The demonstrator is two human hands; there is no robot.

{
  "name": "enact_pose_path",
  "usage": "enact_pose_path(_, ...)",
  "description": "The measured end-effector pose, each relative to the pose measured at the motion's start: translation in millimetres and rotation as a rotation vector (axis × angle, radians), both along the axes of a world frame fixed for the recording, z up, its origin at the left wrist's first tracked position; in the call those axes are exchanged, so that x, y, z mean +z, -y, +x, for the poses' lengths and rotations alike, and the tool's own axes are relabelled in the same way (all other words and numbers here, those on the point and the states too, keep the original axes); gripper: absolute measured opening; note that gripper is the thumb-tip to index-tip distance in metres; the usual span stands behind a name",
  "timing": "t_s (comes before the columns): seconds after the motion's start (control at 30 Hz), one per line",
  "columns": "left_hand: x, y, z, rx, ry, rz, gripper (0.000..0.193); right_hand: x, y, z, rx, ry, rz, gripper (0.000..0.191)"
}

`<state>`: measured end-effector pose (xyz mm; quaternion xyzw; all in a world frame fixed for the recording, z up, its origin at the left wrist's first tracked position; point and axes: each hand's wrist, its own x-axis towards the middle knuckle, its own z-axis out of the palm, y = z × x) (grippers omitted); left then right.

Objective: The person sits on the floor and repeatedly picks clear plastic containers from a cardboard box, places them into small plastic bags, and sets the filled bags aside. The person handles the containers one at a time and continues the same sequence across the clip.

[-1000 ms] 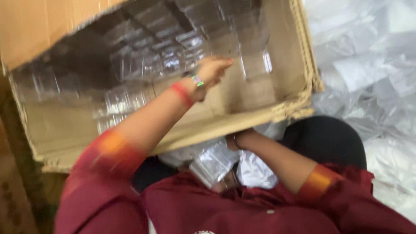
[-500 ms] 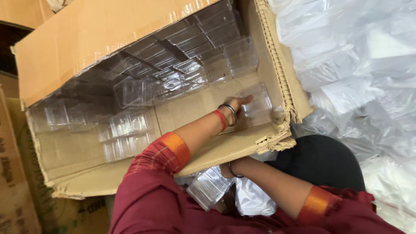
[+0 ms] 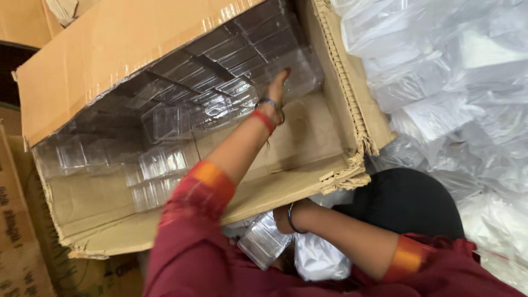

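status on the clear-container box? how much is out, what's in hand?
Done: the near part of the cardboard box shows bare floor, so some stock looks gone. In hand: the left hand reaches deep inside onto a clear plastic container; the right hand, below the box edge, is at a stack of clear containers in the lap. Left: many clear containers line the back of the box.

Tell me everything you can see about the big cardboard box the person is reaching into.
The cardboard box is large, brown and corrugated, lying on its side with its open mouth facing the person. Its edges are torn and frayed near the front right corner. Stacks of clear plastic containers fill its back. The left hand reaches inside toward them. Crinkled plastic bags lie beside it on the right.
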<state>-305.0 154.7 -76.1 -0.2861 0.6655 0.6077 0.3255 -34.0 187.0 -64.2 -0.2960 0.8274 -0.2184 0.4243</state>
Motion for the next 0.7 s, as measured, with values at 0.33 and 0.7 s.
enact_pose_path(0.33, -18, -7, -33, 0.035, -0.134, 0.289, 0.070, -91, 19, 32, -0.095, -0.033, -0.258, 0.031)
enact_pose_path(0.7, -3, 1, -40, -0.012, -0.004, 0.193, 0.068, -84, 15, 26, -0.097, 0.016, -0.109, 0.044)
